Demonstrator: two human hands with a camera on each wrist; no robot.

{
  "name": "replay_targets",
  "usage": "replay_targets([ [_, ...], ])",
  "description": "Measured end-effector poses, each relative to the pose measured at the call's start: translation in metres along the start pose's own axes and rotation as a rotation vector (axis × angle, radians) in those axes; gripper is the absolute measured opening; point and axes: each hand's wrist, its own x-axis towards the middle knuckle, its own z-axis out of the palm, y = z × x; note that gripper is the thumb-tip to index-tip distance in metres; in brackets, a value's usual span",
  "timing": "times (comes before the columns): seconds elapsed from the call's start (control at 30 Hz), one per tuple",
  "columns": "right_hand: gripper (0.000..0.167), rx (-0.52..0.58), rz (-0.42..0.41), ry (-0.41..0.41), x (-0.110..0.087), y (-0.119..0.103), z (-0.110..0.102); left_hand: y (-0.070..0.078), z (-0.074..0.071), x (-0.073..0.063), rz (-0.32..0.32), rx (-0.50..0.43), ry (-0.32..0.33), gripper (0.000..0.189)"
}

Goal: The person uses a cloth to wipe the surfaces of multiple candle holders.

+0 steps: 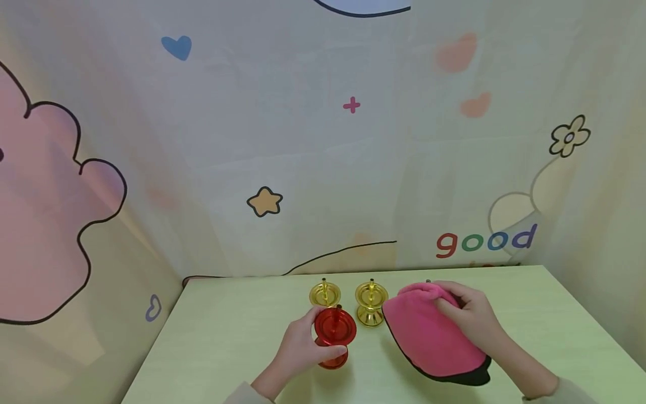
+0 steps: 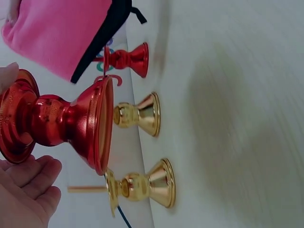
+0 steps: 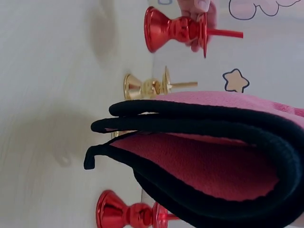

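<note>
My left hand (image 1: 298, 343) grips a red metallic candle holder (image 1: 334, 326) by its side, thumb at the front. The holder is raised over the table, upright, with a thin spike on its dish; its flared base shows in the left wrist view. In my right hand (image 1: 471, 317) is a pink cloth (image 1: 429, 334) with black edging, pinched at its top and hanging in folds. Two gold candle holders, one on the left (image 1: 324, 294) and one in the middle (image 1: 370, 313), stand behind. A second red candle holder (image 2: 133, 59) stands on the table, mostly hidden by the cloth in the head view.
The pale green table (image 1: 217, 336) ends at a printed curtain (image 1: 303, 140) that hangs close behind the row of holders. More curtain hangs at the left and right sides.
</note>
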Motion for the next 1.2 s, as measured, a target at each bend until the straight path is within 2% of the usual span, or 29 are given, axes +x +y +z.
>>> replay_targets([
  [0.33, 0.022, 0.113, -0.025, -0.083, 0.005, -0.012, 0.019, 0.021, 0.009, -0.003, 0.073, 0.126, -0.039, 0.067],
  [0.5, 0.023, 0.133, -0.043, -0.125, 0.009, -0.019, 0.024, 0.03, 0.008, -0.004, 0.139, 0.179, -0.068, 0.056],
  [0.7, 0.026, 0.173, -0.053, -0.204, 0.015, -0.029, 0.031, 0.037, 0.008, -0.003, 0.175, 0.261, -0.141, 0.057],
  [0.83, 0.029, 0.196, -0.036, -0.273, 0.017, -0.031, 0.036, 0.04, 0.011, -0.001, 0.193, 0.263, -0.177, 0.061],
  [1.03, 0.031, 0.233, -0.061, -0.404, 0.016, -0.036, 0.038, 0.044, 0.012, 0.001, 0.209, 0.337, -0.151, 0.067],
  [1.2, 0.023, 0.235, -0.096, -0.46, 0.014, -0.039, 0.038, 0.047, 0.01, 0.004, 0.202, 0.359, -0.124, 0.067],
])
